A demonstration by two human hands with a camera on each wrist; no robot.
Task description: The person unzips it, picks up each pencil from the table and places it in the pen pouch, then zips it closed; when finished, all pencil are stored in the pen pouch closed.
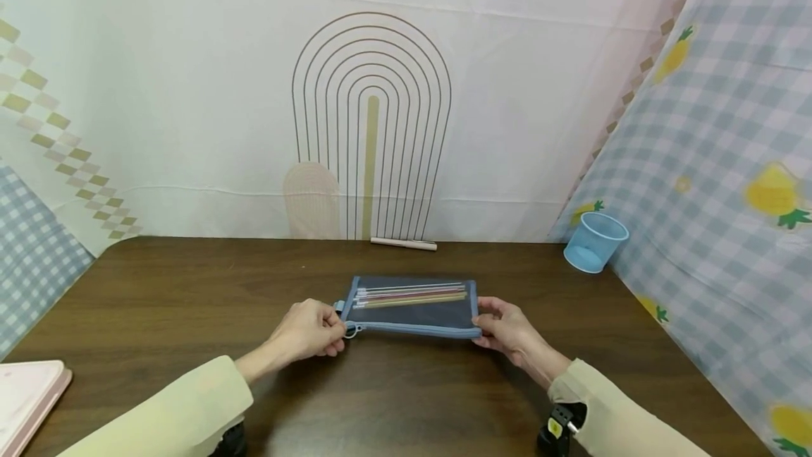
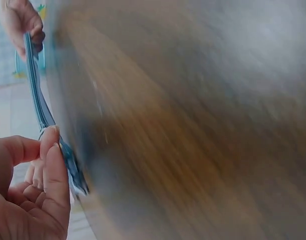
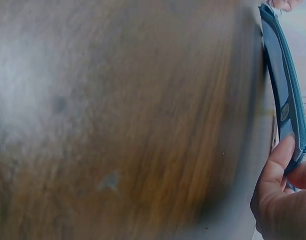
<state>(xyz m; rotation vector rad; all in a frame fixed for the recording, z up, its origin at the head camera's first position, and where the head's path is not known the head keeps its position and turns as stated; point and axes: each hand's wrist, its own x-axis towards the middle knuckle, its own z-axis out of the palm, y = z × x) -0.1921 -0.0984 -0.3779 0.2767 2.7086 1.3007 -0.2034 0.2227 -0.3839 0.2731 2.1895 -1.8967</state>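
Observation:
A blue zippered pencil pouch (image 1: pixel 406 316) with a see-through front is held just above the brown table, several thin pencil-like sticks (image 1: pixel 409 295) showing inside. My left hand (image 1: pixel 309 330) pinches its near left corner by the zipper's ring pull (image 1: pixel 352 331). At the opposite end, my right hand (image 1: pixel 512 332) grips the right edge, thumb on the front. Seen from the left wrist, the pouch (image 2: pixel 36 90) stretches edge-on between both hands. The right wrist view shows the thumb and fingers of the right hand (image 3: pixel 280 200) on the pouch's corner, beside the zipper edge.
A light blue cup (image 1: pixel 596 242) stands at the table's back right corner. A white pen-like stick (image 1: pixel 404 243) lies along the back edge. At the left front is a pale flat case with a pink side (image 1: pixel 32 400). Patterned cloths hang behind and at the sides.

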